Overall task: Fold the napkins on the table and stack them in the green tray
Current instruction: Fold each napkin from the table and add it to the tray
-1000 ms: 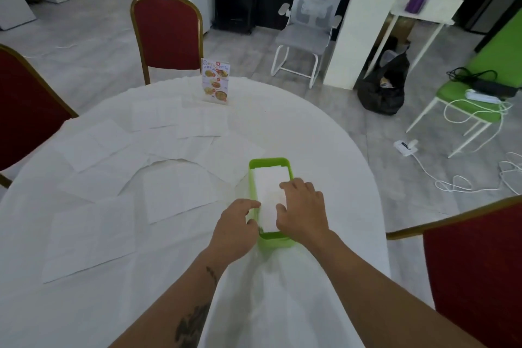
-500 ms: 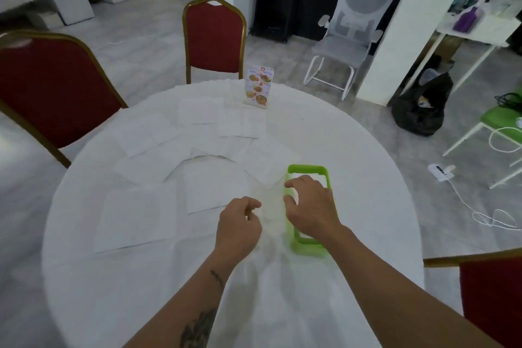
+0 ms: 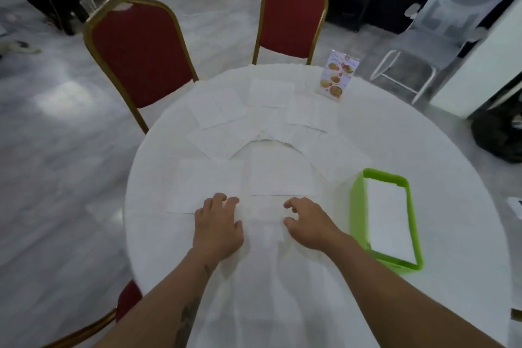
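Several flat white napkins lie spread over the round white table [image 3: 437,133]. One unfolded napkin [image 3: 281,171] lies just beyond my right hand, another napkin [image 3: 207,183] beyond my left. The green tray [image 3: 356,206] stands at the right with a folded white napkin [image 3: 391,220] inside it. My left hand [image 3: 217,227] rests with fingers spread on the near corner of the left napkin. My right hand [image 3: 308,223] hovers with curled, parted fingers at the near edge of the middle napkin, holding nothing.
A menu card stand [image 3: 336,75] stands at the table's far right. Two red chairs with gold frames [image 3: 141,54] [image 3: 292,18] stand behind the table, and a third red chair [image 3: 127,299] shows at the near left. A white office chair [image 3: 452,17] is at the far right.
Both hands left the green tray and moved left to the near edges of the flat napkins. The view swung left, so the tray now sits at my right.
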Demonstrator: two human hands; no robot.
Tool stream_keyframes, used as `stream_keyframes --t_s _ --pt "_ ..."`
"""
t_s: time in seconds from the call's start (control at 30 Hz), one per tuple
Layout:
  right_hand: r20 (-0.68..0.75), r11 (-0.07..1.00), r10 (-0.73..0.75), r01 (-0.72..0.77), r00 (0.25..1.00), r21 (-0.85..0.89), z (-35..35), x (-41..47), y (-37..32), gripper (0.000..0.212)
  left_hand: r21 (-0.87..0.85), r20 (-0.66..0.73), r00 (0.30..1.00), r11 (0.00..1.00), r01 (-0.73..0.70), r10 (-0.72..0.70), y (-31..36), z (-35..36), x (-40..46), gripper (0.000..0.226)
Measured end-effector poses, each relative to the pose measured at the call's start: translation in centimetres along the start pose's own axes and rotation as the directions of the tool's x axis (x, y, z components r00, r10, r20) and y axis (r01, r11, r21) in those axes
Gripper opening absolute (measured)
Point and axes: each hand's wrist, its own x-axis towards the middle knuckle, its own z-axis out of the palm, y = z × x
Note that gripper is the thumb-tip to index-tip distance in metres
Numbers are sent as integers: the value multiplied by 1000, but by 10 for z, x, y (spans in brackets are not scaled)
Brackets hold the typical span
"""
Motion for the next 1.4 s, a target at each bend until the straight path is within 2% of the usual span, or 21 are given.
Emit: stream_keyframes --t_s 0.1,0.23,0.53,0.6,0.7,0.8,0.87,0.93,1.0,1.07,1.17,1.3,1.4 --pt "47 1000 16 -15 999 -16 8 2 1 45 81 64 997 996 44 -49 -13 4 9 63" --pt "64 999 44 -42 997 -32 14 2 5 44 67 100 988 992 109 -116 -18 7 22 64" --pt "36 998 65 -66 997 4 15 5 4 43 -34 -165 978 992 121 -125 -23 10 39 13" --pt "20 994 74 -76 997 77 15 4 3 41 -113 -195 972 988 107 -128 -11 7 35 8" --pt "-17 975 92 -87 996 205 12 2 2 35 -325 -209 966 942 79 -153 21 2 22 2" --pt "-17 941 149 -137 989 311 9 1 4 31 -580 -146 972 811 68 -186 48 2 3 11" --pt "7 916 189 -179 982 360 6 0 7 30 -670 -85 982 739 69 -168 60 5 -10 14" --pt "82 846 254 -262 964 464 5 -1 8 28 -737 -23 988 670 88 -155 67 6 -20 14" --pt "217 679 316 -380 924 628 3 -3 6 27 -786 31 987 606 123 -160 70 5 -25 14" --pt "313 526 353 -463 882 714 3 -6 6 27 -818 88 984 552 159 -153 71 2 -28 14" --pt "374 341 353 -490 858 802 7 -6 10 27 -845 128 985 508 168 -112 69 -4 -31 10" --pt "413 217 305 -485 858 847 16 -8 11 30 -868 175 982 458 191 -78 69 -11 -37 6" --pt "385 180 335 -459 860 870 19 -9 9 23 -857 172 982 481 185 -71 69 -10 -40 6"
